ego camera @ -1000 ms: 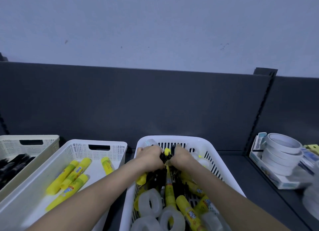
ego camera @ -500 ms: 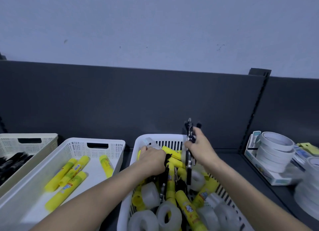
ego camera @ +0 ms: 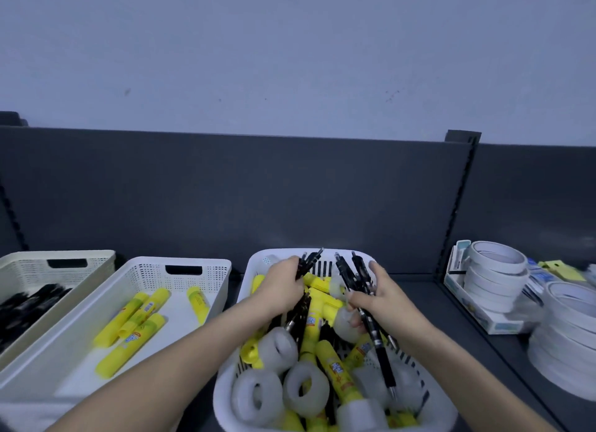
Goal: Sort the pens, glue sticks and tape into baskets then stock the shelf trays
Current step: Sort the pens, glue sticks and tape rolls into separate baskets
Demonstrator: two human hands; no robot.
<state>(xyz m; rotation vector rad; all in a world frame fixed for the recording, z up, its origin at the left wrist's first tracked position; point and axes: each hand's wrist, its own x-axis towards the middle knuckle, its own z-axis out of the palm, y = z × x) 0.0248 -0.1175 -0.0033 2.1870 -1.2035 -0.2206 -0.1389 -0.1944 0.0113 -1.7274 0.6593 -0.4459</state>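
Clutching black pens point(ego camera: 382, 354) in left hand point(ego camera: 282, 289) and right hand point(ego camera: 385, 297), fingers curled round them, over white basket point(ego camera: 222, 396).

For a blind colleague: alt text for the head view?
The left hand and right hand each grip black pens over a white slotted basket of yellow glue sticks and clear tape rolls. Beside it, a white perforated basket holds more glue sticks.
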